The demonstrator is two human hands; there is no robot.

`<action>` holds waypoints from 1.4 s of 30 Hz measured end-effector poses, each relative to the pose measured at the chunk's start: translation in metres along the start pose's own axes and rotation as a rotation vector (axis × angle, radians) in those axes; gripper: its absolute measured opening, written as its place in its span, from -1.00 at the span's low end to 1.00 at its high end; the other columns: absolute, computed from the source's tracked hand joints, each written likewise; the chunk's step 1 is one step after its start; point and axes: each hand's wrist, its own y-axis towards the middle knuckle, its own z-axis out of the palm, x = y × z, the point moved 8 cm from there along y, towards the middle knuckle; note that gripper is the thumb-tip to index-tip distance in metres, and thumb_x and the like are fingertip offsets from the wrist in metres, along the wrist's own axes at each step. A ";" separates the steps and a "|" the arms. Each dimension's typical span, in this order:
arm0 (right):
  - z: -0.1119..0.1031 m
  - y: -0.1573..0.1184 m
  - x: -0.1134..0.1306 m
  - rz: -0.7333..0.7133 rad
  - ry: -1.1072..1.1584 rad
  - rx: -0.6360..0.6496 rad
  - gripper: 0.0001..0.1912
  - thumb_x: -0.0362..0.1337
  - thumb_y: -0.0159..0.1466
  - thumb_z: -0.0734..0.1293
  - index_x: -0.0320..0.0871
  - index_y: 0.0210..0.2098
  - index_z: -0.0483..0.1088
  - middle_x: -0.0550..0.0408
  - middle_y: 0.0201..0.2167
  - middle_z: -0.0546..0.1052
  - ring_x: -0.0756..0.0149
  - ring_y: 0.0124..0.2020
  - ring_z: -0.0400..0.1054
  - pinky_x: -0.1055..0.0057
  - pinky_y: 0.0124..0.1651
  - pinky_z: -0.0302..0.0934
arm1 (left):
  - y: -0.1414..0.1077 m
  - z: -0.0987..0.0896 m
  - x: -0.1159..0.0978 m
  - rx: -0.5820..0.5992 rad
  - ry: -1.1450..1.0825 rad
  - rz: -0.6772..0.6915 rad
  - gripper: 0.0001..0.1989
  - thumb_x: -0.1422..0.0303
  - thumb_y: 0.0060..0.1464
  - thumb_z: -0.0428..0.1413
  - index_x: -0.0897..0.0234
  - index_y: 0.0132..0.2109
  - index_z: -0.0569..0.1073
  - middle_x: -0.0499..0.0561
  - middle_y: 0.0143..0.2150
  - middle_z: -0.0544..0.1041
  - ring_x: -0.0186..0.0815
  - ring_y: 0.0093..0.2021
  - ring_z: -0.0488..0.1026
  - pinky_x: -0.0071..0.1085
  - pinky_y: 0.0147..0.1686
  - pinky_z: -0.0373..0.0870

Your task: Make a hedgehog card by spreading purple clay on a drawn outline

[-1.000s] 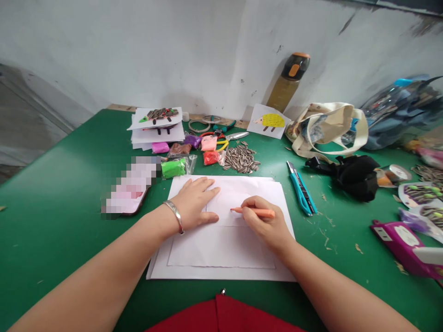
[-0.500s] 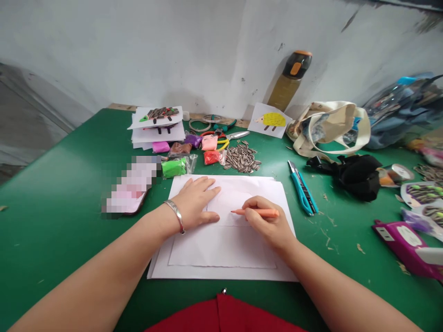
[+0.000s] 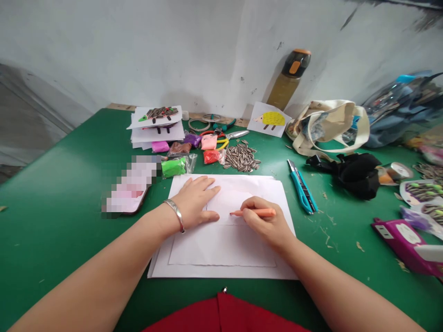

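Observation:
White sheets of paper (image 3: 224, 249) lie stacked in front of me, a smaller sheet on top. My left hand (image 3: 197, 200) rests flat on their upper left part, fingers spread and holding nothing. My right hand (image 3: 265, 219) grips an orange pen (image 3: 265, 212), its tip at the top sheet near the middle, where a small dark mark shows. Just beyond the paper are a pile of striped seeds (image 3: 241, 157) and a bag of green clay (image 3: 174, 167). A hedgehog picture in yellow (image 3: 273, 118) leans near the wall.
A blue cutter (image 3: 302, 189) lies right of the paper, a phone (image 3: 133, 184) left. Farther back are scissors (image 3: 237, 134), seed-covered cards (image 3: 157, 133), a bottle (image 3: 285, 87) and a cloth bag (image 3: 362, 133). A magenta tool (image 3: 403, 244) sits at the right.
My right hand and the pen have shifted very slightly left. A small dark mark now shows at the pen's tip. My left hand stays put.

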 end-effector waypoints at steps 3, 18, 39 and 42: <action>-0.001 0.000 0.001 0.019 0.021 0.015 -0.89 -0.34 0.17 0.24 -0.09 -0.48 0.34 0.19 -0.54 0.44 0.18 -0.26 0.54 0.46 -0.37 0.24 | 0.000 -0.002 -0.002 0.015 0.000 -0.005 -0.31 0.06 0.01 0.19 0.28 0.22 0.30 0.28 0.31 0.20 0.10 0.30 0.09 0.04 0.22 0.07; -0.007 0.000 -0.006 0.040 0.061 -0.074 -0.87 -0.31 0.21 0.23 -0.10 -0.47 0.35 0.19 -0.53 0.43 0.18 -0.23 0.54 0.47 -0.34 0.24 | 0.001 0.007 0.005 -0.029 0.005 0.003 -0.29 0.01 -0.01 0.17 0.21 0.24 0.28 0.23 0.31 0.20 0.09 0.30 0.07 0.03 0.23 0.05; -0.047 0.005 -0.018 0.108 0.203 -0.174 -0.84 -0.28 0.19 0.29 -0.15 -0.50 0.41 0.20 -0.60 0.37 0.24 -0.34 0.51 0.47 -0.36 0.17 | -0.001 -0.003 0.001 0.064 -0.031 -0.052 -0.30 0.09 0.04 0.16 0.27 0.27 0.26 0.26 0.35 0.14 0.09 0.34 0.02 0.05 0.27 -0.01; -0.053 0.000 -0.015 0.052 0.126 -0.231 -0.85 -0.30 0.20 0.26 -0.14 -0.48 0.42 0.17 -0.54 0.43 0.25 -0.30 0.51 0.46 -0.33 0.19 | 0.000 -0.003 0.001 0.071 -0.039 -0.058 -0.30 0.10 0.04 0.16 0.28 0.27 0.26 0.26 0.35 0.14 0.10 0.35 0.02 0.05 0.28 -0.01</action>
